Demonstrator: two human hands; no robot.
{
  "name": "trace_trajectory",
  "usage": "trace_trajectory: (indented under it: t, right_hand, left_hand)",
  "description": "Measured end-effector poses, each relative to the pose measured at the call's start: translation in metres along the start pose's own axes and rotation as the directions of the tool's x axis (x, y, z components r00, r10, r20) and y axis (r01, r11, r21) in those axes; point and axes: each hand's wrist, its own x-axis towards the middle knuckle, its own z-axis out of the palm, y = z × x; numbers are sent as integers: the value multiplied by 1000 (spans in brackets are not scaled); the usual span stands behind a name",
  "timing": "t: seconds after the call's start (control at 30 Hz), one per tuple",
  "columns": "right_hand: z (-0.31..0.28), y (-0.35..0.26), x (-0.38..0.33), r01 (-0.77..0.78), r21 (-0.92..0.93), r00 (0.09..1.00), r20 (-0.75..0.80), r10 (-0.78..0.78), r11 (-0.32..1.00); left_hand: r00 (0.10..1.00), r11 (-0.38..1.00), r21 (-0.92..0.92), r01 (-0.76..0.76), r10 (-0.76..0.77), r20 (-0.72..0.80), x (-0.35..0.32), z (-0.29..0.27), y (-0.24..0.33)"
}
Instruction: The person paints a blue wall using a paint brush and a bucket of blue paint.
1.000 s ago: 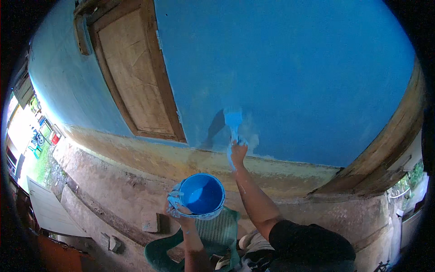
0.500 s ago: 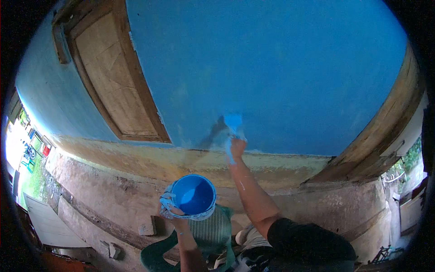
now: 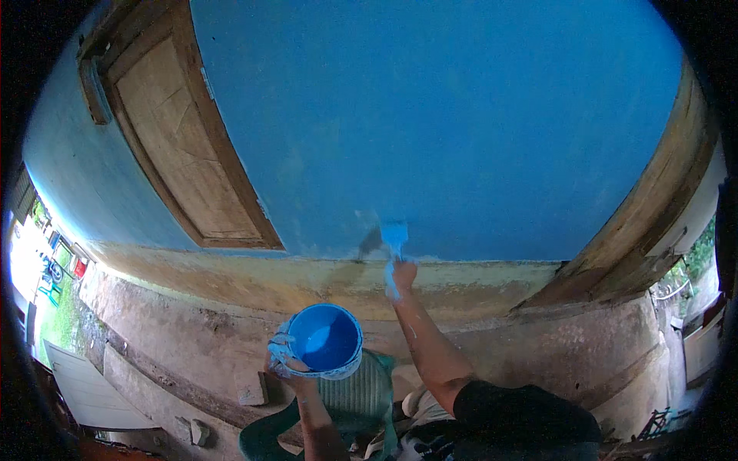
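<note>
My right hand [image 3: 402, 278], smeared with blue paint, is closed round the handle of a wide flat paintbrush [image 3: 394, 233]. The bristles are blue and lie against the lower part of a blue wall [image 3: 477, 154], a little above its pale bottom band. My left hand [image 3: 284, 352], also paint-covered, grips the left side of a bucket [image 3: 326, 338] and holds it tilted toward me. Blue paint shows inside the bucket, half in shadow. Beneath the bucket is a green plastic chair [image 3: 357, 396].
A wooden door [image 3: 181, 131] in a brown frame is at the left, and a wooden post [image 3: 642, 207] bounds the wall at the right. A stone block [image 3: 253, 389] lies on the concrete floor [image 3: 177, 323] left of the chair. A white panel [image 3: 92, 390] lies farther left.
The brush and my right hand have moved down the wall toward its lower edge. The bucket in my left hand has shifted slightly left and down. The view has shifted a little.
</note>
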Motion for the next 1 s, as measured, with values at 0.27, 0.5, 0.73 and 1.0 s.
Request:
trace_trajectory:
  t: [0.27,0.5,0.73,1.0]
  right_hand:
    - [1,-2,15,-130,515,992,61,115,847]
    - [44,84,-60,-232,576,963,21,269,784]
    - [16,-2,-38,-429,892,870,364,334,145]
    - [21,56,-56,-482,483,871,176,459,731]
  left_hand:
    - [967,995,19,96,-89,-237,-6,18,4]
    - [997,961,274,-41,57,-50,-2,24,15]
    - [993,989,-131,68,-80,-89,7,36,23]
    - [999,978,-208,8,-19,-50,14,40,35]
